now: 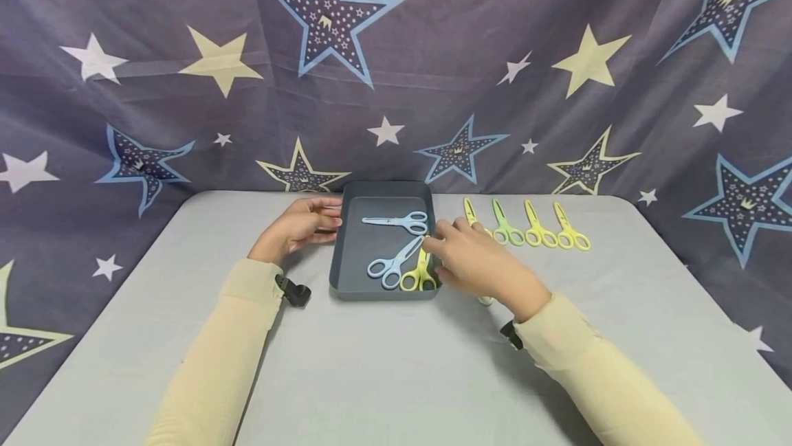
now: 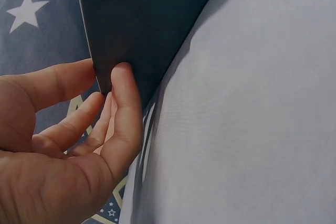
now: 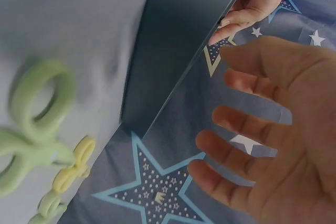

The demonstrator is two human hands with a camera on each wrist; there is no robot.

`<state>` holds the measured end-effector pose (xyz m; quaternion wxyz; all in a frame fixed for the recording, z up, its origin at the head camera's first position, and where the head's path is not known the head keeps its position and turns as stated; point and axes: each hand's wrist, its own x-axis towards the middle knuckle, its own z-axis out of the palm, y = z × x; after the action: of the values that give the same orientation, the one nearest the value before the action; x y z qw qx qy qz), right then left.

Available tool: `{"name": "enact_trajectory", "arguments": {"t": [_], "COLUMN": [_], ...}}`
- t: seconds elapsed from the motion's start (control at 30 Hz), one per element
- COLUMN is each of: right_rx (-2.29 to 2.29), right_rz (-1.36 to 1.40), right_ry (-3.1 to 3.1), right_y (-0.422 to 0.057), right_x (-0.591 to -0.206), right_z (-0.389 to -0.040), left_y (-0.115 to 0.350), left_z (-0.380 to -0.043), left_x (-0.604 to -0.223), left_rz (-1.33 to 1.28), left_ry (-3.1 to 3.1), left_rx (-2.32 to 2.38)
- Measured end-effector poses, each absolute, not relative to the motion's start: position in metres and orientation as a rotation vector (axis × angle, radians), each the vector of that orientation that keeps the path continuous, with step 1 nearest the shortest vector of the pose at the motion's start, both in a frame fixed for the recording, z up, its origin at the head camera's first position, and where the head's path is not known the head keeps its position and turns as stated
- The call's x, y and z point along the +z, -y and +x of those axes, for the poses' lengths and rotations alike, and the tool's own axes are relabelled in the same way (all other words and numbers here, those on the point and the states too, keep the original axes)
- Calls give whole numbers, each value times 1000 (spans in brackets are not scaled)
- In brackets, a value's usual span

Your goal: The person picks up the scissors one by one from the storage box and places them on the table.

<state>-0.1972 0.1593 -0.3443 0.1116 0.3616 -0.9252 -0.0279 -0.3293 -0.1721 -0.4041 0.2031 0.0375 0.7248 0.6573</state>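
Note:
A dark grey tray (image 1: 383, 295) lies on the table with two pairs of light blue scissors (image 1: 391, 267) and one yellow pair (image 1: 409, 281) inside. My left hand (image 1: 303, 226) touches the tray's left outer wall, fingertips against it near the rim in the left wrist view. Over the tray's right wall hovers my right hand (image 1: 473, 257); its fingers are spread and loosely bent, with nothing between them in the right wrist view. It is nearest the yellow scissors. Beneath the right hand, green scissors (image 3: 39, 124) lie on the table, mostly hidden in the head view.
Right of the tray, a row holds yellow scissors (image 1: 469, 209), green scissors (image 1: 507, 233) and two more yellow pairs (image 1: 572, 236). The right hand partly covers the first yellow pair. A star-patterned curtain (image 1: 458, 88) hangs behind the pale grey table (image 1: 383, 377).

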Motion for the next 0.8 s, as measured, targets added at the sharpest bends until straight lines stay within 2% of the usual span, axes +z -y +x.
{"name": "enact_trajectory", "arguments": {"t": [0.8], "right_rx": [19], "right_rz": [1107], "right_ry": [2916], "right_y": [-88], "right_x": [-360], "right_z": [-225], "left_y": [172], "left_z": [-330], "left_x": [-404], "left_rz": [82], "left_ry": [-2006], "left_rx": [1843]}}
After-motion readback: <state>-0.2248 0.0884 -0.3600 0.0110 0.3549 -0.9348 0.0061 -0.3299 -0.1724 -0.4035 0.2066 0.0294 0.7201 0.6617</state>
